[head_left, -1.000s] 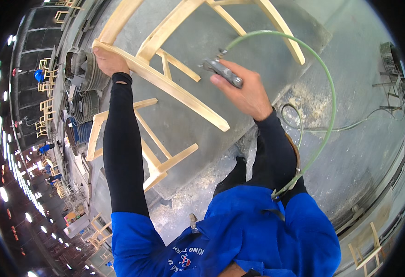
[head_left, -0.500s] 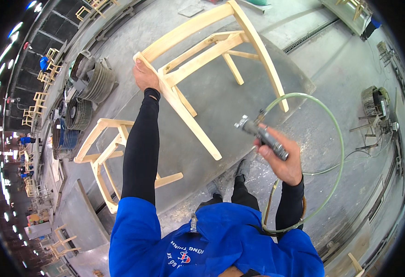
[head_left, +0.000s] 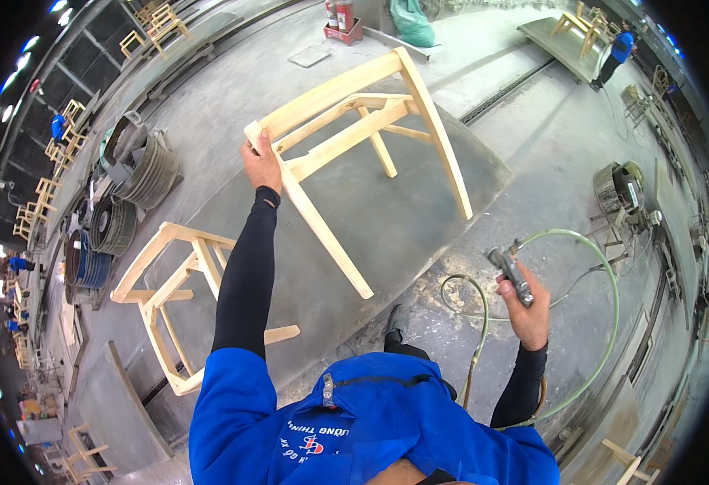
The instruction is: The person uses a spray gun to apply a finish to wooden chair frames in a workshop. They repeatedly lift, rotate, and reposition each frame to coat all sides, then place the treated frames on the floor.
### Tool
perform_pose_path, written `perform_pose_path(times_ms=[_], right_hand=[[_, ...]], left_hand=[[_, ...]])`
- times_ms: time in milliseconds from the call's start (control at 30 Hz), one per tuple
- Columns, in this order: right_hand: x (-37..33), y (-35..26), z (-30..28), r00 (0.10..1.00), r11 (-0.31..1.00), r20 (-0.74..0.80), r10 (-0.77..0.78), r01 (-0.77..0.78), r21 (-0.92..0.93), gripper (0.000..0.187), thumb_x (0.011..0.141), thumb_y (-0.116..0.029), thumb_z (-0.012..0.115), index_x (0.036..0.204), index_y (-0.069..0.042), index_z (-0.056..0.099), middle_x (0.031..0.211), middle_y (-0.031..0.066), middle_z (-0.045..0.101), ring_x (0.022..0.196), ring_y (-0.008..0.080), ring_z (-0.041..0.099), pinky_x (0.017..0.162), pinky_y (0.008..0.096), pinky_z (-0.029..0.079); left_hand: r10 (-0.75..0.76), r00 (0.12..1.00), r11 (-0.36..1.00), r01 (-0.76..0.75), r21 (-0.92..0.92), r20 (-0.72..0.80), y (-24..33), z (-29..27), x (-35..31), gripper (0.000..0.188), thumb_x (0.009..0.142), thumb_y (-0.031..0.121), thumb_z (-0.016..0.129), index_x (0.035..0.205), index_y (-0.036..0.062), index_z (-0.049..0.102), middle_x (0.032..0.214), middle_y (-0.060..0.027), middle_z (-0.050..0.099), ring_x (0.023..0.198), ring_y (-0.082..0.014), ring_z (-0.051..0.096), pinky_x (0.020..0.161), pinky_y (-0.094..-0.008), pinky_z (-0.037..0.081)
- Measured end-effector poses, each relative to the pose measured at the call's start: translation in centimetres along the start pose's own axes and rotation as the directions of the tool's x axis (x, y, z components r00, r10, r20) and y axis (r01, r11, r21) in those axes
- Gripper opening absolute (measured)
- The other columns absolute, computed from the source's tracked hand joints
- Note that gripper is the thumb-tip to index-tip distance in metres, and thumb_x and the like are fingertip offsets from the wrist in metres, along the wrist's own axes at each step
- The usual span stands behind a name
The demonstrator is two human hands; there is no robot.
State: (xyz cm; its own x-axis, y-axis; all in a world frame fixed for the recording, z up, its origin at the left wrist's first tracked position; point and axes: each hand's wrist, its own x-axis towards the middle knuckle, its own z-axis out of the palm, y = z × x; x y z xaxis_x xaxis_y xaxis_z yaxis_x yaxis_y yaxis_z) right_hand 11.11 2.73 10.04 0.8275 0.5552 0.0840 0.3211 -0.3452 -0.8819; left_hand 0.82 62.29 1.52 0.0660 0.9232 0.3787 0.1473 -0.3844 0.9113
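Observation:
My left hand is closed round the upper left corner of a pale wooden chair frame, where the curved top rail meets a leg. The frame is tilted on a flat grey platform. My right hand grips a small metal spray gun, held to the right of the frame and apart from it. A pale green hose runs from the gun in a wide loop toward my right forearm. Left of my left arm, a second chair frame rests on the platform.
Ribbed metal tubs line the left side. Beyond the platform are a grey slab, red extinguishers and a green sack. A person in blue stands far right by another platform. A round metal bin stands at right.
My right hand with the spray gun has moved right, away from the chair frame. The view has shifted, and my left hand still holds the frame's corner.

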Motion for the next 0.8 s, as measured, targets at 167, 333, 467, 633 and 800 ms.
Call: perform_pose_path(times_ms=[167, 333, 467, 633, 800], right_hand=[[-1.5, 3.4, 3.2, 0.999, 0.999, -0.032, 0.028, -0.028, 0.018, 0.05, 0.098, -0.02, 0.08, 0.139, 0.006, 0.068, 0.12, 0.0227, 0.079, 0.112, 0.0245, 0.075, 0.099, 0.0379, 0.056], [3.9, 4.7, 8.6, 0.995, 0.998, -0.095, 0.025, -0.019, 0.064, 0.049, 0.099, -0.024, 0.079, 0.138, 0.004, 0.07, 0.11, 0.0197, 0.08, 0.101, 0.0233, 0.076, 0.089, 0.037, 0.058], [8.8, 3.2, 11.0, 0.994, 0.968, -0.109, 0.031, -0.002, 0.251, 0.033, 0.104, -0.021, 0.075, 0.128, 0.002, 0.074, 0.09, 0.0021, 0.071, 0.076, 0.0102, 0.067, 0.07, 0.0287, 0.055], [13.3, 2.4, 13.1, 0.987, 0.956, -0.158, -0.04, 0.084, 0.282, 0.031, 0.104, -0.025, 0.075, 0.119, 0.001, 0.076, 0.086, 0.001, 0.07, 0.073, 0.0102, 0.066, 0.067, 0.0286, 0.054], [14.2, 5.5, 13.9, 0.991, 0.994, -0.128, 0.031, -0.017, 0.109, 0.04, 0.099, -0.026, 0.08, 0.13, 0.0, 0.075, 0.081, 0.0048, 0.071, 0.069, 0.0124, 0.067, 0.066, 0.0323, 0.055]], left_hand=[[-0.101, 0.98, 0.985, 0.123, -0.121, 0.173, 0.4, -0.6, 0.8, 0.074, 0.1, 0.054, 0.074, 0.134, -0.007, 0.05, 0.105, -0.0196, 0.068, 0.085, -0.0277, 0.074, 0.071, -0.0402, 0.063], [-0.086, 0.96, 0.968, 0.143, -0.204, 0.267, 0.9, -0.7, 1.7, 0.078, 0.098, 0.055, 0.076, 0.134, -0.008, 0.046, 0.099, -0.0177, 0.065, 0.072, -0.0272, 0.074, 0.055, -0.0404, 0.065], [-0.082, 0.929, 0.964, 0.166, -0.209, 0.361, 0.9, -1.6, 1.9, 0.079, 0.097, 0.055, 0.077, 0.133, -0.0088, 0.048, 0.098, -0.0176, 0.066, 0.072, -0.027, 0.075, 0.058, -0.0409, 0.066], [-0.216, 0.857, 0.938, 0.314, -0.144, 0.468, 1.5, -3.0, 1.6, 0.071, 0.099, 0.052, 0.077, 0.134, -0.003, 0.049, 0.098, -0.017, 0.073, 0.075, -0.0267, 0.077, 0.064, -0.0416, 0.067], [-0.256, 0.804, 0.848, 0.454, -0.274, 0.537, -0.1, -2.6, 2.1, 0.063, 0.097, 0.052, 0.079, 0.128, 0.0019, 0.057, 0.091, -0.0125, 0.07, 0.07, -0.0277, 0.075, 0.067, -0.0437, 0.065]])
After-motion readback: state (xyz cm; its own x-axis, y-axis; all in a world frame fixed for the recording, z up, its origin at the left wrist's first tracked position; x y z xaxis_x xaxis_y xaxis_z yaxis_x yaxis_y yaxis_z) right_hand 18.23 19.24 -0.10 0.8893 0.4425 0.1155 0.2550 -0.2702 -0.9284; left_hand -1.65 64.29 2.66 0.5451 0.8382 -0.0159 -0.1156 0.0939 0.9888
